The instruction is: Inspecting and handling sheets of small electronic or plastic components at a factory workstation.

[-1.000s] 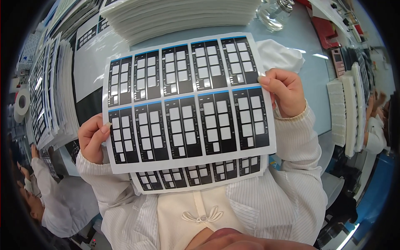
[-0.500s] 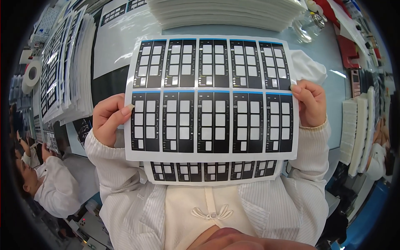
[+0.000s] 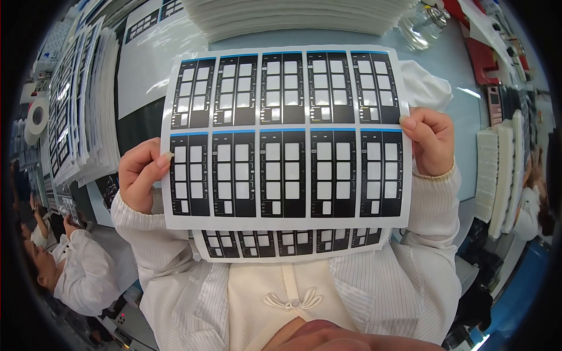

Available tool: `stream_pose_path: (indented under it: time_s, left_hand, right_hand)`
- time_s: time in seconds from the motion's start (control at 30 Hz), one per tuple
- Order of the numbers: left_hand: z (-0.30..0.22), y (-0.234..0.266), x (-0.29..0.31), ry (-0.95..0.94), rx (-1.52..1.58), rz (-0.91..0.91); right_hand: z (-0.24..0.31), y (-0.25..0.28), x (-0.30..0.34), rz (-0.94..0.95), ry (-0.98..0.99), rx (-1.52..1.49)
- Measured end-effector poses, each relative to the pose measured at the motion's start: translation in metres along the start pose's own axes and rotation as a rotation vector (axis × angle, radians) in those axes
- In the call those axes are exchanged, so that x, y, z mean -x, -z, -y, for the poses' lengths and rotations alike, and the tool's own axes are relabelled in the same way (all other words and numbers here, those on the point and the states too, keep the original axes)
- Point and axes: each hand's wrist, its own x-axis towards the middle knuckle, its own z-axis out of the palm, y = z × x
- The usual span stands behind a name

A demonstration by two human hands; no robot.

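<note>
A white printed sheet (image 3: 281, 222) is held up in front of me, carrying two rows of black panels with pale square windows and blue top edges. My left hand (image 3: 142, 175) pinches its left edge, thumb on the front. On the opposite edge, my right hand (image 3: 430, 140) grips it the same way, a little higher. Below and behind it, a second printed sheet (image 3: 293, 254) with similar black panels shows only its lower strip; the rest is hidden. Fingers behind the held sheet are partly out of sight.
A tall stack of white sheets (image 3: 293, 17) stands at the far side. To the left rise stacked printed sheets (image 3: 76, 111) and a white roll (image 3: 37, 116). A glass bottle (image 3: 422, 26) and crumpled white cloth (image 3: 430, 88) lie far right. Another person (image 3: 82, 272) works at left.
The held sheet and both hands appear slightly further left in the picture, as does the surrounding scene. Both hands keep their hold on its edges.
</note>
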Motion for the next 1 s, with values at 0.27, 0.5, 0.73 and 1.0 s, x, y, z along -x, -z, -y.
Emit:
stream_pose_path:
  time_s: [0.27,0.5,0.73,1.0]
  left_hand:
    - [0.006,0.003,-0.002,0.014,-0.003,-0.010]
    - [0.002,0.002,0.000,0.052,0.001,0.014]
    - [-0.006,0.000,-0.004,0.052,-0.011,0.074]
    - [-0.008,-0.004,-0.005,0.001,-0.048,0.091]
  right_hand:
    - [-0.002,-0.004,-0.001,-0.017,0.034,-0.017]
    - [-0.006,0.000,-0.003,-0.026,0.015,-0.013]
    - [-0.004,0.003,-0.003,-0.017,0.035,-0.032]
    - [-0.007,0.018,-0.001,-0.003,-0.021,-0.012]
